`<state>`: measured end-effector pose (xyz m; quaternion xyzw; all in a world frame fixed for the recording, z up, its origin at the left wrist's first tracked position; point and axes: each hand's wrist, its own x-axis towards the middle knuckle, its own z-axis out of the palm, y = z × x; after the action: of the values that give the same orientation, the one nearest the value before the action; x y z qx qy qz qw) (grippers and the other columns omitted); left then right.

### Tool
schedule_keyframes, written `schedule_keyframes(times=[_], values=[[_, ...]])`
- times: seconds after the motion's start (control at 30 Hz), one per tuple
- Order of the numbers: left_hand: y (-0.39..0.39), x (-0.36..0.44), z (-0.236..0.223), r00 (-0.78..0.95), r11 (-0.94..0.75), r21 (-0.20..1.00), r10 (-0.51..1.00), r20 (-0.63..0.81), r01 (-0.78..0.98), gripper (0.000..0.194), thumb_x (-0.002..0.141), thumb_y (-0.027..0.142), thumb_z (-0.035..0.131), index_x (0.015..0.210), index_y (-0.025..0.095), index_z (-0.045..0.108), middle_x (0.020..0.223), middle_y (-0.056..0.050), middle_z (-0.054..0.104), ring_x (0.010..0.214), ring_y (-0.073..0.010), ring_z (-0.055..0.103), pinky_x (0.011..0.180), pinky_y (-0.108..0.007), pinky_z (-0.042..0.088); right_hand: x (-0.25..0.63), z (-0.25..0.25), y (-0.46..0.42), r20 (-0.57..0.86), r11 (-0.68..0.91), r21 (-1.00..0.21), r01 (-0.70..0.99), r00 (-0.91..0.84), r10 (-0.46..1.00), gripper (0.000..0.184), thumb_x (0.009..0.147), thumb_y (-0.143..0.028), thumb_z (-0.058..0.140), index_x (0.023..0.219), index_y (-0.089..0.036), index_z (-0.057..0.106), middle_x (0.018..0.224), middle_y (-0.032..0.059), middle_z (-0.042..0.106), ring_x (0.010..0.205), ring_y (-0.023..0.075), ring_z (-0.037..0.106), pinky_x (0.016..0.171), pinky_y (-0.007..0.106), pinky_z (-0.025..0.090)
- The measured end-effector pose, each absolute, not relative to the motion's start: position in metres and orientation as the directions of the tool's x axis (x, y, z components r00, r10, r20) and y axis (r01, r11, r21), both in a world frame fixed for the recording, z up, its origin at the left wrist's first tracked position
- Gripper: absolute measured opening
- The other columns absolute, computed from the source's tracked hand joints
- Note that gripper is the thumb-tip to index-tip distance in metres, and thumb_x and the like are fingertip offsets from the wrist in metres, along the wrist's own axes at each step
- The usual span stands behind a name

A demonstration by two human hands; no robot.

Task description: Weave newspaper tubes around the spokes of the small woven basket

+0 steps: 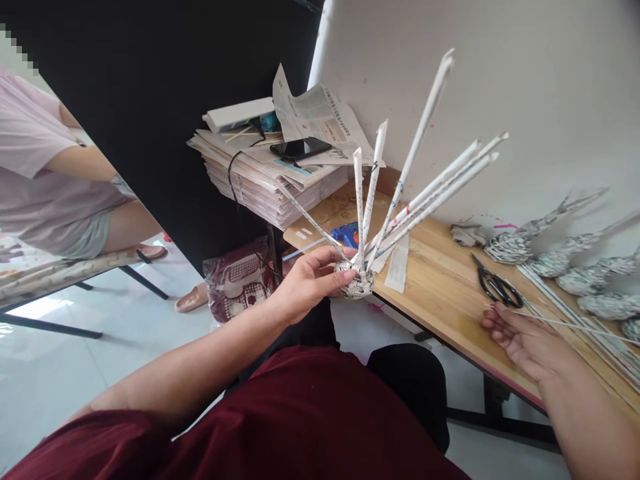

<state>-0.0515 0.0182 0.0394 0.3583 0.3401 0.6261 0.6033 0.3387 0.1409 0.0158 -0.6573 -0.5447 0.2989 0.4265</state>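
Weave [361,285], pinched in the left hand [306,283], appears light, crushable and best held low; right hand [523,340] pinches a thin rod [575,325].

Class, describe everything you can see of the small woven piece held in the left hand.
The small woven piece is rounded and greyish white, apparently woven from rolled printed paper. Stiff paper tubes, some with coloured marks, fan up and outward from it, one reaching highest; a thinner one slants the other way. The left hand grips its side, thumb against the weave, near the wooden table's edge.
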Motion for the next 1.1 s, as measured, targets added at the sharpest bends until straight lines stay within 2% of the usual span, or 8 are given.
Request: schedule_keyframes(times=[0.13,0.37,0.47,0.6,0.7,0.83,0.93,1.1], values=[[0.019,-0.050,0.038,-0.028,-0.088,0.872,0.996,0.085,-0.481,0.036,0.074,0.024,0.086,0.107,0.019,0.073,0.090,-0.001,0.072,0.076,-0.0101,0.065,0.074,-0.023,0.054,0.335,0.014,0.142,-0.189,-0.219,-0.935,0.280,0.131,0.973,0.026,0.076,-0.046,0.079,0.065,-0.022,0.075,0.082,0.0219,0.073,0.062,0.0204,0.073,0.048,0.032,0.051],[0.019,-0.047,0.039,-0.062,-0.109,0.931,0.994,0.093,-0.348,0.040,0.077,0.031,0.084,0.113,0.018,0.072,0.096,-0.004,0.071,0.077,-0.0107,0.064,0.069,-0.022,0.052,0.322,0.024,0.140,-0.305,-0.318,-0.935,0.159,0.099,0.947,0.025,0.077,-0.042,0.082,0.064,-0.021,0.077,0.068,0.0163,0.071,0.051,0.0147,0.068,0.043,0.027,0.047],[0.019,-0.046,0.038,-0.043,-0.032,0.929,0.999,0.018,-0.369,0.046,0.077,0.037,0.083,0.117,0.018,0.071,0.095,-0.005,0.072,0.077,-0.0125,0.065,0.064,-0.022,0.052,0.288,0.036,0.118,-0.170,-0.158,-0.959,0.233,-0.030,0.985,0.025,0.077,-0.045,0.082,0.072,-0.020,0.079,0.067,0.0140,0.071,0.049,0.0153,0.065,0.041,0.027,0.047],[0.019,-0.043,0.035,-0.016,0.018,0.923,1.000,-0.026,-0.385,0.050,0.078,0.041,0.081,0.120,0.017,0.070,0.095,-0.006,0.073,0.078,-0.0148,0.066,0.069,-0.027,0.055,0.222,0.059,0.072,0.046,0.168,-0.903,0.395,-0.300,0.953,0.033,0.082,-0.049,0.077,0.097,-0.019,0.078,0.088,0.0093,0.076,0.073,0.0179,0.070,0.058,0.027,0.057],[0.019,-0.039,0.033,-0.011,-0.011,0.941,1.000,0.008,-0.338,0.046,0.079,0.038,0.081,0.118,0.016,0.070,0.096,-0.007,0.074,0.078,-0.0153,0.067,0.074,-0.030,0.055,0.180,0.074,0.049,0.201,0.334,-0.871,0.361,-0.359,0.911,0.028,0.088,-0.042,0.073,0.107,-0.022,0.075,0.098,0.0072,0.076,0.081,0.0169,0.070,0.072,0.029,0.059],[0.018,-0.034,0.030,-0.059,-0.151,0.968,0.988,0.141,-0.203,0.037,0.080,0.033,0.079,0.112,0.015,0.071,0.109,-0.010,0.074,0.092,-0.0192,0.068,0.086,-0.033,0.054,0.151,0.076,0.042,0.253,0.359,-0.889,0.285,-0.348,0.903,0.024,0.086,-0.039,0.074,0.100,-0.020,0.072,0.091,0.0055,0.075,0.079,0.0180,0.069,0.068,0.029,0.058],[0.018,-0.032,0.028,-0.104,-0.243,0.966,0.967,0.234,-0.088,0.032,0.080,0.029,0.078,0.109,0.015,0.072,0.116,-0.011,0.073,0.101,-0.0219,0.067,0.092,-0.035,0.053,0.142,0.068,0.043,0.288,0.396,-0.854,0.336,-0.327,0.900,0.018,0.085,-0.036,0.075,0.092,-0.020,0.071,0.084,0.0047,0.074,0.072,0.0178,0.068,0.067,0.031,0.058],[0.017,-0.031,0.026,-0.122,-0.270,0.962,0.957,0.264,-0.039,0.029,0.082,0.026,0.075,0.109,0.016,0.071,0.111,-0.009,0.074,0.096,-0.0200,0.068,0.088,-0.032,0.054,0.137,0.059,0.044,0.351,0.458,-0.783,0.420,-0.309,0.884,0.011,0.087,-0.030,0.070,0.093,-0.021,0.073,0.086,0.0047,0.077,0.073,0.0192,0.071,0.072,0.033,0.058]])
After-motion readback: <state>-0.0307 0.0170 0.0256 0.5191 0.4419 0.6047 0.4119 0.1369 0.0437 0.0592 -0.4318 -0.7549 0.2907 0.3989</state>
